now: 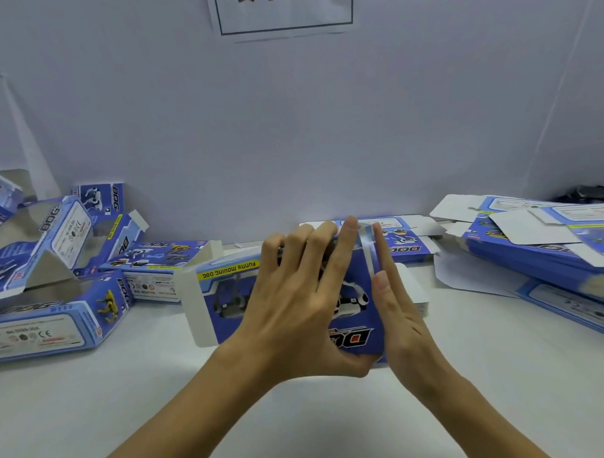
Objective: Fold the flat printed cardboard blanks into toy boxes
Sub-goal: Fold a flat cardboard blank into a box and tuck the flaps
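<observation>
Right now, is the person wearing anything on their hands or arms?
No. The left hand and right hand are both bare: no gloves, rings or watch that I can see. The forearms are uncovered too, with no sleeve in view down to the picture's edge.

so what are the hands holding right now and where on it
A half-folded blue toy box: the left hand grips its top face, and the right hand presses flat against its right end.

A partly folded box [351, 316] is held over the table [300, 417] between the left hand [296, 307] and right hand [399, 311]. Folded boxes [55, 271] are piled left; flat blanks [551, 251] are stacked right, with one [402, 240] behind the hands.
</observation>
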